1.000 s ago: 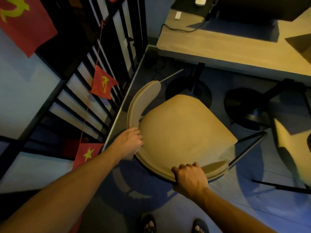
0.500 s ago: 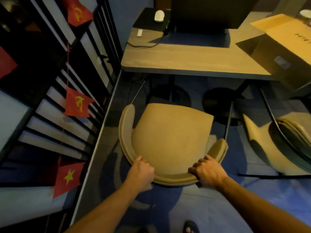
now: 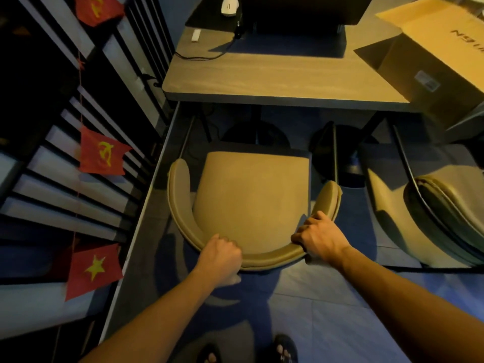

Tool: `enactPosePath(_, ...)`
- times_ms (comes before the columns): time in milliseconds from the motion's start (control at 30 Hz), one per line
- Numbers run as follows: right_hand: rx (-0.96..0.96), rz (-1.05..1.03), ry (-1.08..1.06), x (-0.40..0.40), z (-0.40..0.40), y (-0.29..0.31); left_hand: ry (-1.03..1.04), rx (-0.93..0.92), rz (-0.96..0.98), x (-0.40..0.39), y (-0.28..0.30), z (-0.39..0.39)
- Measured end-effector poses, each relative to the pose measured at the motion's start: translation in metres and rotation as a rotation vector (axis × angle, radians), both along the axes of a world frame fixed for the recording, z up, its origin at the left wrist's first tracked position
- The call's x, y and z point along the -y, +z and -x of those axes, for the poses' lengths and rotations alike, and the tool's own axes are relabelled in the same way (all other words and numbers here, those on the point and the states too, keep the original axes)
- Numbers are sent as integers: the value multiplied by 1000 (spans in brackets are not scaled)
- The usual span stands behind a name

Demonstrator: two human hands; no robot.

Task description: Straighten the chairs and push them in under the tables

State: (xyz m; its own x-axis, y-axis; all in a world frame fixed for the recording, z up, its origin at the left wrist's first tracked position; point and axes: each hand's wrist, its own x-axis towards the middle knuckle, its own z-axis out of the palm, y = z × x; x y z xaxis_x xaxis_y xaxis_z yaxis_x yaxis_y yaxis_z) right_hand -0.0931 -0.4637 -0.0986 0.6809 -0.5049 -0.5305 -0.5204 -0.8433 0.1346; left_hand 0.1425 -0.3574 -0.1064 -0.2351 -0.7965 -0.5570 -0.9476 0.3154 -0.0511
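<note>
A tan padded chair with a curved backrest stands square to the wooden table, its seat front just short of the table edge. My left hand grips the backrest at its left rear. My right hand grips the backrest at its right rear. A second tan chair sits to the right, turned at an angle, partly cut off by the frame edge.
Two round black table bases stand under the table. A cardboard box, a monitor and a white mouse lie on the table. A black slatted railing with red flags runs close along the left. My feet show at the bottom.
The chair has been turned from an angle to face the table squarely and shifted toward it. Both hands moved to the rear of the backrest and keep their grip.
</note>
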Motion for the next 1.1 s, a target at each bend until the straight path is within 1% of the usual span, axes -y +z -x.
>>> enactPosePath(433,11,71,4,60,-20,-6,20,49,94,61,-4,-20)
enactPosePath(667,26,81,2,67,-20,-11,20,53,129,66,-10,-22)
enactPosePath(767,8,105,-16,64,-22,-8,50,77,140,64,-5,-18)
enactPosePath(833,-6,141,-76,57,-25,-1,112,87,156,58,2,-14)
enactPosePath(933,19,164,-210,35,-22,15,250,34,150,37,18,-14)
enactPosePath(1000,43,140,-248,17,-16,36,215,25,169,20,42,-21)
enactPosePath(1100,140,142,-304,-3,-5,70,174,32,287,9,88,-41)
